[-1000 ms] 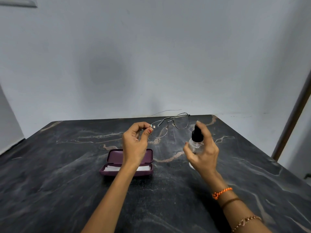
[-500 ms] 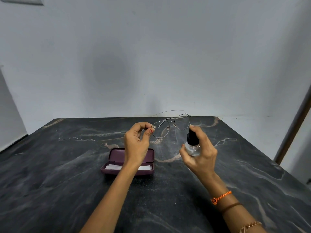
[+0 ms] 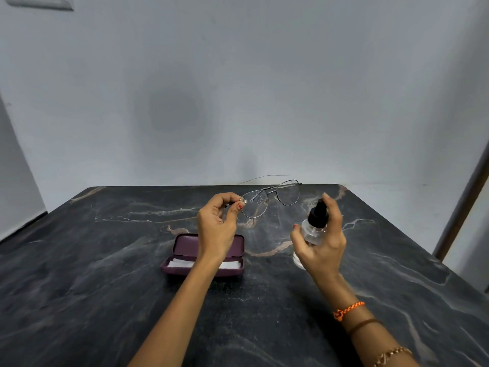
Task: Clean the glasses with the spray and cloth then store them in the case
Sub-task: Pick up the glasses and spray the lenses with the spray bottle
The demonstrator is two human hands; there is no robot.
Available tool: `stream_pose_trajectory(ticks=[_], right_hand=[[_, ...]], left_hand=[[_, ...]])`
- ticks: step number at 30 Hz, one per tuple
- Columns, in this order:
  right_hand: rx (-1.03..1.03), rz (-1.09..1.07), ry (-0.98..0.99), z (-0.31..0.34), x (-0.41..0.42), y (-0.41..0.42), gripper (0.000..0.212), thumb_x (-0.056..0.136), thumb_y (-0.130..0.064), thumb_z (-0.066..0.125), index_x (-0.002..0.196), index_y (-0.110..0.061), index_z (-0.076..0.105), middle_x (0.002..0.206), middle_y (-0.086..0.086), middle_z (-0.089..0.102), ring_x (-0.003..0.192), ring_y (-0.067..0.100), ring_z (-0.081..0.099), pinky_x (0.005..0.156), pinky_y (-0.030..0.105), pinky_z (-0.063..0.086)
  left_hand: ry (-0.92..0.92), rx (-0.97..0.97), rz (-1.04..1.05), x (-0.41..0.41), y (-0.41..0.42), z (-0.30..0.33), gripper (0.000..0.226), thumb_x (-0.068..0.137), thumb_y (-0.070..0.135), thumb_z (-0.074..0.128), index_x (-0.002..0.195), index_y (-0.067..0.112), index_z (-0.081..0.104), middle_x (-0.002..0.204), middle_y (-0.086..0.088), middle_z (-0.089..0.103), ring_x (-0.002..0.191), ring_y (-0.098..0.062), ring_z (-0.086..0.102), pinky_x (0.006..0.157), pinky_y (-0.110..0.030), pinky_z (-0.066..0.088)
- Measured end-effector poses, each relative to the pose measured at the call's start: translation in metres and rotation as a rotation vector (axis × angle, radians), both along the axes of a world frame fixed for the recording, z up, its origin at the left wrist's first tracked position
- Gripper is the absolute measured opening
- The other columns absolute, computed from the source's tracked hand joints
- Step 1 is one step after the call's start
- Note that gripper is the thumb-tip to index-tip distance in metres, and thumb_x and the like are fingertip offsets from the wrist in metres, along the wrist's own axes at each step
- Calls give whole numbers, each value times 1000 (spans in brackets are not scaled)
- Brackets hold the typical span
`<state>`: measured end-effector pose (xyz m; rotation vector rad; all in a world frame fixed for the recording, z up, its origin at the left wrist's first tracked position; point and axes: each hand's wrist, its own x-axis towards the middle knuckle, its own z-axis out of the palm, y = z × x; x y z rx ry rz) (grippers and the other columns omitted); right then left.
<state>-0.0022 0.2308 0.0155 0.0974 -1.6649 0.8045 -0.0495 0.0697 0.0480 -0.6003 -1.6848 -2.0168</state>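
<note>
Head camera: your left hand (image 3: 215, 229) pinches the wire-framed glasses (image 3: 271, 198) by one end above the dark marble table (image 3: 79, 287), droplets apparently speckling the nearer lens. Your right hand (image 3: 321, 242) grips the clear spray bottle (image 3: 315, 225), forefinger over its black nozzle. The open maroon case (image 3: 185, 245) holds a white cloth (image 3: 180, 264).

Droplets now speckle the lens of the glasses (image 3: 270, 198) nearest my left hand (image 3: 215, 229); a second ago that lens was clear. My right hand (image 3: 321, 241) has carried the spray bottle (image 3: 313, 229) a little back from the frame, toward the right edge of the tabletop (image 3: 79, 287). My forefinger, which was down on the black cap half a second ago, now sits raised over it. My view has tipped slightly.
</note>
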Motion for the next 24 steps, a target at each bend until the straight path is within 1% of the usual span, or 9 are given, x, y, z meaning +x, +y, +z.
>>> stream_pose_trajectory(ticks=[4, 6, 8, 10, 13, 15, 17, 21, 24], right_hand=[[-127, -46, -59, -1, -2, 5, 76, 67, -9, 69, 133, -23, 33, 116, -6, 53, 86, 9, 58, 69, 7, 36], [-163, -65, -108, -3, -3, 9, 80, 69, -5, 72, 136, -18, 31, 112, -16, 49, 80, -1, 58, 67, 13, 40], [-181, -79, -164, -6, -4, 11, 82, 69, -2, 73, 138, -13, 30, 107, -17, 46, 74, 5, 55, 64, 28, 44], [-184, -85, -201, -10, -5, 12, 82, 69, -1, 73, 138, -10, 30, 106, -21, 45, 69, 9, 52, 64, 32, 44], [-184, -61, -266, -14, -7, 12, 82, 71, -4, 72, 139, -11, 27, 103, 0, 57, 66, 15, 54, 65, 37, 49], [-172, -42, -298, -17, -9, 11, 82, 72, -5, 72, 140, -13, 26, 107, 15, 61, 80, 27, 61, 69, 34, 47], [-169, -26, -310, -20, -11, 11, 81, 73, -6, 71, 140, -14, 26, 111, 18, 62, 85, 32, 61, 70, 29, 42], [-175, -24, -321, -22, -12, 10, 82, 71, -6, 71, 139, -15, 27, 106, 14, 63, 82, 25, 58, 68, 26, 38], [-197, -52, -320, -20, -12, 9, 80, 71, -9, 72, 137, -16, 28, 102, 11, 63, 72, 19, 54, 59, 21, 36]], left_hand=[[16, 5, 10, -1, -2, 1, 25, 79, -3, 62, 76, 22, 61, 77, 5, 63, 71, 6, 60, 70, -11, 50], [27, 9, 13, 0, -2, 1, 25, 79, -2, 62, 76, 23, 61, 76, 6, 63, 70, 7, 60, 69, -9, 49], [32, 22, 10, -1, -3, 0, 24, 79, -1, 62, 76, 23, 62, 75, 7, 63, 69, 7, 60, 68, -8, 48], [29, 39, 6, -2, -3, 0, 24, 78, 0, 62, 75, 23, 62, 75, 7, 63, 69, 6, 60, 68, -8, 48], [30, 59, 5, -5, -3, 0, 25, 78, 0, 63, 74, 24, 63, 75, 7, 63, 69, 6, 60, 68, -9, 49], [22, 74, 4, -6, -4, -1, 25, 78, 0, 63, 74, 25, 63, 75, 8, 64, 70, 5, 60, 68, -10, 50], [15, 86, 6, -8, -5, -2, 25, 78, 1, 63, 74, 25, 63, 75, 8, 64, 71, 4, 60, 69, -11, 51], [23, 87, 14, -8, -3, -1, 26, 78, -1, 63, 74, 25, 63, 75, 7, 63, 69, 5, 59, 67, -10, 50], [19, 91, 10, -7, -3, -1, 25, 78, 0, 63, 74, 24, 63, 76, 6, 63, 70, 4, 59, 68, -12, 50]])
